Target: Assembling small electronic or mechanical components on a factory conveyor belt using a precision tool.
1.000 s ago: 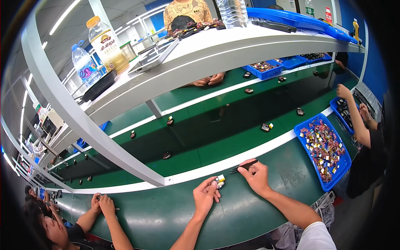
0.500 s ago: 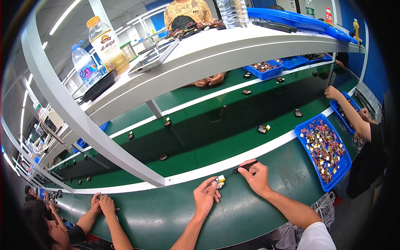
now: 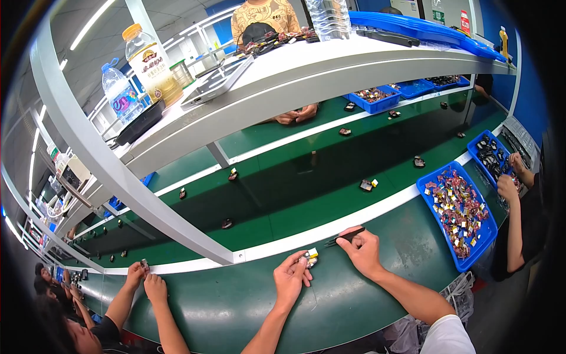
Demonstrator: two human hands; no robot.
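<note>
Above the green worktable, my left hand [image 3: 290, 277] pinches a small electronic part [image 3: 312, 258] with a white-and-yellow piece on it and a dark, shiny body. Its fingers cover much of the part. To the right, my right hand [image 3: 364, 252] is closed around black tweezers [image 3: 349, 236]. The tweezers' tips point left toward the part and stay a short gap away from it.
A blue tray [image 3: 422, 187] piled with small red, white and yellow parts lies on my right. Beyond a white rail, a green conveyor belt [image 3: 283, 219] carries scattered dark parts. A white shelf [image 3: 283, 97] spans overhead. Co-workers' hands [image 3: 154, 288] work at left, others at right.
The parts on the belt have shifted slightly left. The right-hand co-worker's arm has drawn back from the belt to a tray, and the left co-worker's hands have moved apart. My hands look unchanged.
</note>
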